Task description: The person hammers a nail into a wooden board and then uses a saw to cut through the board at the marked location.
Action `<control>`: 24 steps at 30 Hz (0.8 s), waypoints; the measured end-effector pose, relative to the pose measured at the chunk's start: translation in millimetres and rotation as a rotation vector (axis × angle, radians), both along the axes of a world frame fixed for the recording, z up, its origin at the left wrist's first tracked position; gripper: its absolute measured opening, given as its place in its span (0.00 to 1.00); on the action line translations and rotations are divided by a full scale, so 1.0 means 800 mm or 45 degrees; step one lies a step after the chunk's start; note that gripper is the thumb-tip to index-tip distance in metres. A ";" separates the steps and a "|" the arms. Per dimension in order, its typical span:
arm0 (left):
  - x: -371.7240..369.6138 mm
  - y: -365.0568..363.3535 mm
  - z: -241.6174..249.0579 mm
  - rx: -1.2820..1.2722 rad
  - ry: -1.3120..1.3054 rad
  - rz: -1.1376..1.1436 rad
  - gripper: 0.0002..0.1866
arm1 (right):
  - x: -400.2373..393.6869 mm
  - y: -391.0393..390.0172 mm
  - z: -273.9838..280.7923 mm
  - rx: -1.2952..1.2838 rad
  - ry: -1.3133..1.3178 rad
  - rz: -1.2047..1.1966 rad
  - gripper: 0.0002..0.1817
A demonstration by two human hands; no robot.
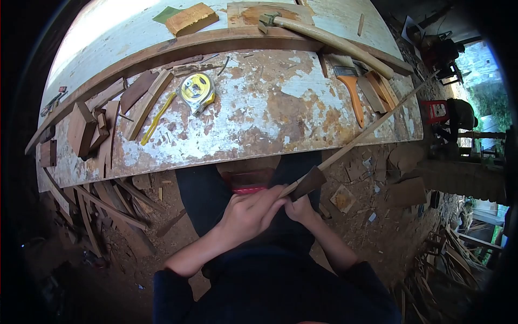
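Note:
A long thin wooden strip (359, 137) slants from my lap up across the table's right corner. My left hand (251, 210) is closed round its lower end, fingers pointing toward the right. Close beside it, my right hand (302, 209) is closed on a dark brown, flat piece (308, 184) that lies against the strip. The fingers of my right hand are partly hidden behind this piece. Both hands are above my lap, just below the table's front edge.
On the worn table (243, 119) lie a yellow tape measure (196, 90), an orange-handled brush (352, 97), a hammer (329, 40) and wooden blocks (82, 128). Scrap wood (121, 216) covers the floor at left. A red stool (434, 112) stands at right.

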State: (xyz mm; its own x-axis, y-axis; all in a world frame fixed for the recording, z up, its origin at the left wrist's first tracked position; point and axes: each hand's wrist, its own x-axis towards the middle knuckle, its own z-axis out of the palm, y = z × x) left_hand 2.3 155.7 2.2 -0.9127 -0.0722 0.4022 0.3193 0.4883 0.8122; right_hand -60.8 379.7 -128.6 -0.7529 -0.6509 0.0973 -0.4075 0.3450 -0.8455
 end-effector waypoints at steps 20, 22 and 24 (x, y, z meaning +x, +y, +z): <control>0.009 -0.003 -0.005 0.096 -0.120 0.013 0.13 | 0.008 -0.004 0.016 -0.023 -0.096 -0.068 0.10; 0.003 -0.004 -0.001 0.069 -0.140 -0.005 0.13 | -0.003 -0.005 0.008 0.026 -0.079 -0.053 0.11; 0.004 0.001 -0.013 0.063 -0.105 0.015 0.12 | 0.000 -0.005 -0.003 -0.022 -0.069 -0.051 0.11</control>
